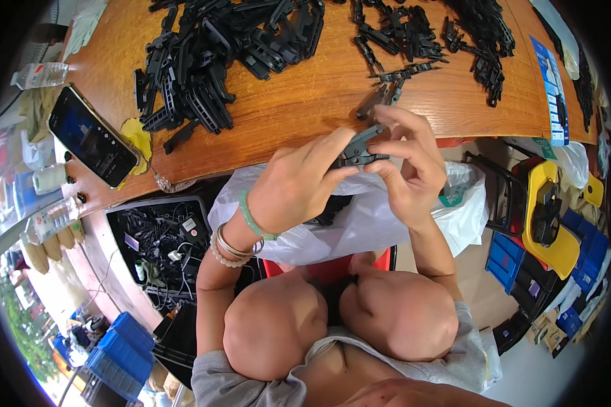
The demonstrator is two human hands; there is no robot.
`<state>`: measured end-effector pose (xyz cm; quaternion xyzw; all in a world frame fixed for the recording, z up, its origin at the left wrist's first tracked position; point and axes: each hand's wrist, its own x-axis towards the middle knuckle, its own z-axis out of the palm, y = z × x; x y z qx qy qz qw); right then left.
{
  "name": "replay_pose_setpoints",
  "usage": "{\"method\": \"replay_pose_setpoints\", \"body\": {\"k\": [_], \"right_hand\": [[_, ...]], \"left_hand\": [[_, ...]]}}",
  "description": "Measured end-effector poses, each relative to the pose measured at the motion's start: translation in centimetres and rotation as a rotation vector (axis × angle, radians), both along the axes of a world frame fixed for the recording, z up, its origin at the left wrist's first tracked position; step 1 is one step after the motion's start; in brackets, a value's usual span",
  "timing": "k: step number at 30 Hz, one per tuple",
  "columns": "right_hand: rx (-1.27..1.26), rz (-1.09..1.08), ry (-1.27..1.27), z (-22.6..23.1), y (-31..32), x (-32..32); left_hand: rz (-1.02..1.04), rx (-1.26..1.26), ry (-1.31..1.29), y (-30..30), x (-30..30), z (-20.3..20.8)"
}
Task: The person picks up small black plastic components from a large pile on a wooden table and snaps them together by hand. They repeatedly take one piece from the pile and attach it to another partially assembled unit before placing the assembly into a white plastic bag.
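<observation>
Between both hands, just off the table's near edge, I hold a small black plastic part. My left hand pinches its left end between thumb and fingers. On its other end my right hand closes, thumb below and fingers above. Behind the hands, a heap of long black plastic pieces covers the table's left and middle. Smaller black parts lie at the far right of it, and a few sit close beyond my right fingers. Under my hands hangs an open white plastic bag with dark pieces inside.
A phone rests on the wooden table at the left, by a plastic bottle. Below stands a black bin of cables. To the right are a yellow chair and blue crates.
</observation>
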<state>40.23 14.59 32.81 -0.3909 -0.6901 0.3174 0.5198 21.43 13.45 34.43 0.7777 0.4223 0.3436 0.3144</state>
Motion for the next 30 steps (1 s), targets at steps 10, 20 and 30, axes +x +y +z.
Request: {"method": "replay_pose_setpoints", "body": {"k": [10, 20, 30], "right_hand": [[-0.105, 0.094, -0.101, 0.8, 0.1, -0.1], [-0.31, 0.113, -0.058, 1.1, 0.1, 0.0], [-0.185, 0.101, -0.02, -0.2, 0.3, 0.3]], "left_hand": [[0.012, -0.015, -0.094, 0.5, -0.4, 0.1], [-0.017, -0.179, -0.084, 1.0, -0.7, 0.0], [-0.028, -0.261, -0.1, 1.1, -0.6, 0.1]]}}
